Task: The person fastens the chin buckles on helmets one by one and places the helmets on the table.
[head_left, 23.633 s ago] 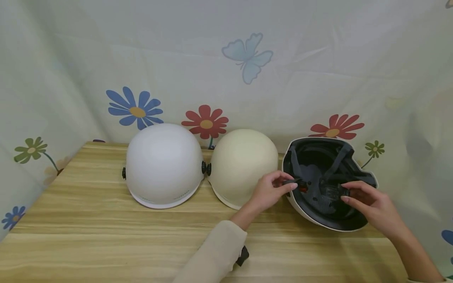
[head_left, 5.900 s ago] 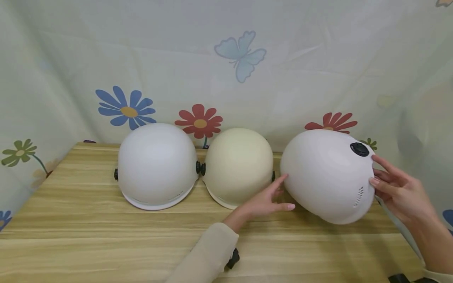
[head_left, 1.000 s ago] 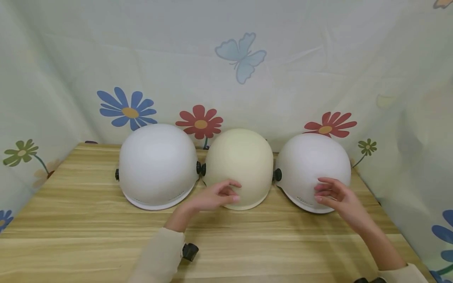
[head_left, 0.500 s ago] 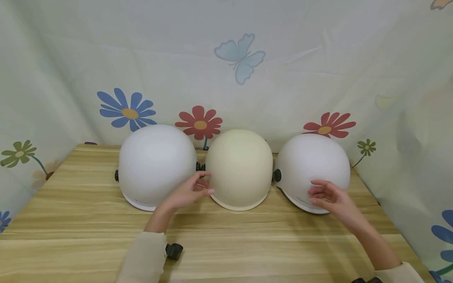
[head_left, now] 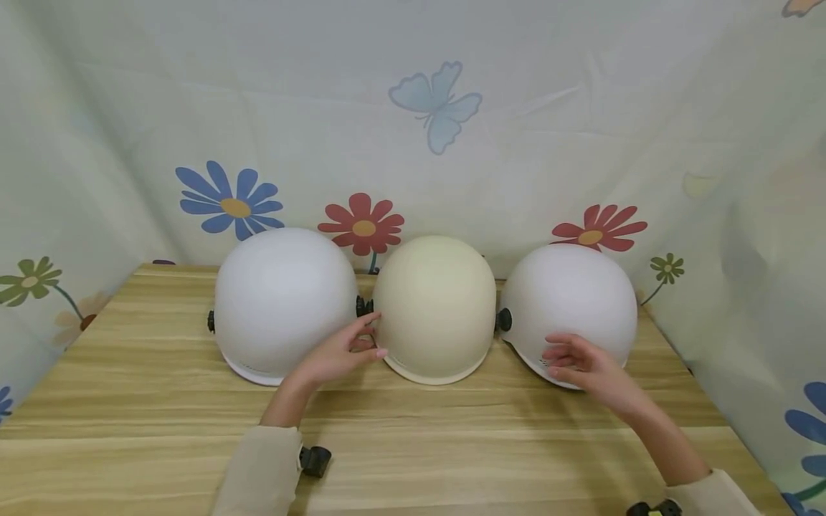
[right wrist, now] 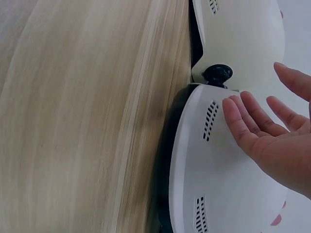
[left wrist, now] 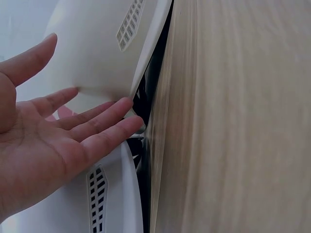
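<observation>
One white half-shell helmet [head_left: 284,301] stands dome up at the left end of a row on the wood-grain table [head_left: 464,444], a black side knob [head_left: 211,322] on its outer flank. Over it, a blue flower [head_left: 235,208] is printed on the pale cloth backdrop [head_left: 548,72]. By its lower right front is the person's left hand [head_left: 335,355], unclenched and gripping nothing, fingers loosely stretched toward the gap before the next helmet; from where I stand it's hard to say whether it touches either shell. Below, a black device [head_left: 315,461] juts from the beige left sleeve [head_left: 258,469]. Next, in the middle, comes the cream helmet [head_left: 435,308], also dome up, with a pale blue butterfly [head_left: 439,104] well above it on the cloth. Last, at the right end, sits the second white helmet [head_left: 571,294], turned slightly askew, its round black knob [head_left: 505,319] facing the cream one. In front of its lower face is the right hand [head_left: 590,369], relaxed and holding nothing, fingers gently bent; up close, slotted vents [right wrist: 210,120] show beside that hand
</observation>
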Demonstrator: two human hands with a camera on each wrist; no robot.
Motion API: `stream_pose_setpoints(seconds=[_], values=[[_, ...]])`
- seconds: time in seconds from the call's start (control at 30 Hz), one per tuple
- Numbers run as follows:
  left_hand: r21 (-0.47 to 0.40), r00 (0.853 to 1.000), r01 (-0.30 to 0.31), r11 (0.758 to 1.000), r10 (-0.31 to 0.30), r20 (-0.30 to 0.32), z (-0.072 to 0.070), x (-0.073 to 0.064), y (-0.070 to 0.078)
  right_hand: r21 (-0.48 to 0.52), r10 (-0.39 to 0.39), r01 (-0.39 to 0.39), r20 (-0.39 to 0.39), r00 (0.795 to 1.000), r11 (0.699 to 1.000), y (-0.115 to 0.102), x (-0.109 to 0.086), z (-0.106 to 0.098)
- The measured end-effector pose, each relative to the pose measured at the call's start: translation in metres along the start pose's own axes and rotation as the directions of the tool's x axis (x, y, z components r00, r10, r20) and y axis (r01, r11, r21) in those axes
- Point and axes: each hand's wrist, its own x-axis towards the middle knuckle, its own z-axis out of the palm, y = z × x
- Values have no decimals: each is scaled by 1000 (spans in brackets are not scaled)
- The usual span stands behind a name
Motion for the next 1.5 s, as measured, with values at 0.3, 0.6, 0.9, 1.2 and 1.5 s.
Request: stream_pose_setpoints(seconds=[0.3, 0.6, 0.9, 1.2, 1.5], values=[[-3, 1000, 2, 1000, -2, -1, 1, 0, 0, -20, 81, -79, 94, 992, 997, 6, 16, 17], [-4, 1000, -3, 1000, 2, -3, 1, -1, 0, 157, 91, -119, 174, 981, 980, 7, 33, 39], [-4, 1000, 6, 1000, -6, 1, 1, -1, 0, 221, 167, -203, 171, 971, 954, 11, 47, 55], [4, 1000, 0, 1000, 0, -1, 1, -1, 0, 332, 201, -232, 127, 971, 914, 16, 52, 60], [1, 998, -47, 999, 47, -32, 3, -1, 6, 394, 237, -261, 109, 965, 881, 14, 56, 63]])
